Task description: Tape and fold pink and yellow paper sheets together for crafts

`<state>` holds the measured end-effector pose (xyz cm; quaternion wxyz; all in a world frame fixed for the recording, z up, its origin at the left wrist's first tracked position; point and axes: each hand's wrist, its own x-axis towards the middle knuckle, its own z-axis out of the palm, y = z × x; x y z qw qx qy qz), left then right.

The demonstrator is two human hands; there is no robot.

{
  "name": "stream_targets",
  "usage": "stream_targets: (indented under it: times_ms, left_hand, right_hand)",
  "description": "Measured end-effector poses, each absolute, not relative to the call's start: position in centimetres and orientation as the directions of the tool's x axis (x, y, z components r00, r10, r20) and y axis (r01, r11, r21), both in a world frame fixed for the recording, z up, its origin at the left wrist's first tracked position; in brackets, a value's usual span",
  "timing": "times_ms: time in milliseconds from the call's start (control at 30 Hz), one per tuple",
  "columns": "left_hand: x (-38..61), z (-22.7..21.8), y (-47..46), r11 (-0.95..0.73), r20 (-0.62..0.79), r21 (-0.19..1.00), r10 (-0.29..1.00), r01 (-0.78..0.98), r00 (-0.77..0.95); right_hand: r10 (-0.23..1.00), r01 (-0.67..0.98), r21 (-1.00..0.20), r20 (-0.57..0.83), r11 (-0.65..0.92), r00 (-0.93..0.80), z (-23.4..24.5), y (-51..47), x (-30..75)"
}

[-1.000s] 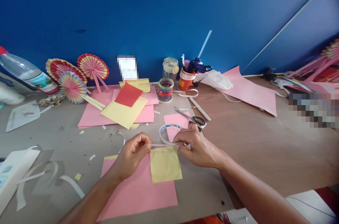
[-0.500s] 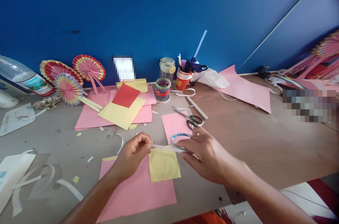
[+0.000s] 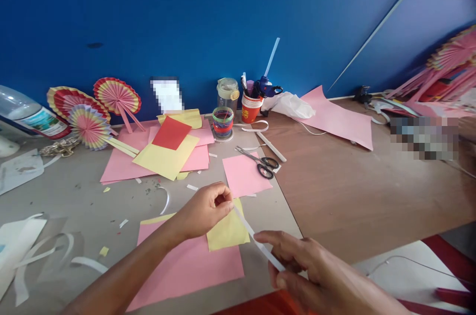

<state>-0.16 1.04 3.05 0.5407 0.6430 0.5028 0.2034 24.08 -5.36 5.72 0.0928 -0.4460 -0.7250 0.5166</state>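
Note:
Between my hands a narrow white strip of tape is stretched taut, slanting down to the right. My left hand pinches its upper end, fingers curled, just above the yellow paper square. My right hand is curled round the lower end near the table's front edge, its index finger along the strip; the tape roll is hidden from view. Under the yellow square lies a larger pink sheet. Farther back, black-handled scissors rest partly on a small pink paper piece.
Stacked papers and folded paper fans lie at the back left. A jar wrapped with coloured bands and a red paper cup of pens stand by the blue wall. White strips and scraps litter the left side.
My right hand has moved down and toward me, pulling the tape longer and slanted. The blue-rimmed roll seen earlier no longer shows. My left hand has shifted slightly right.

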Motion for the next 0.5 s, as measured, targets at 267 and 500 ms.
stream_targets:
  times_ms: [267, 500]
  left_hand:
    - [-1.0, 1.7, 1.6, 0.095, -0.179, 0.940, 0.955, 0.327, 0.238]
    - [-1.0, -1.3, -0.6, -0.288, 0.004, 0.476, 0.945, 0.831, 0.326]
  right_hand:
    - [0.942, 0.386, -0.896, 0.088, 0.217, -0.325, 5.1, -3.1, 28.4]
    - [0.755, 0.527, -0.542, 0.441, 0.655, -0.485, 3.2, 3.8, 24.3]
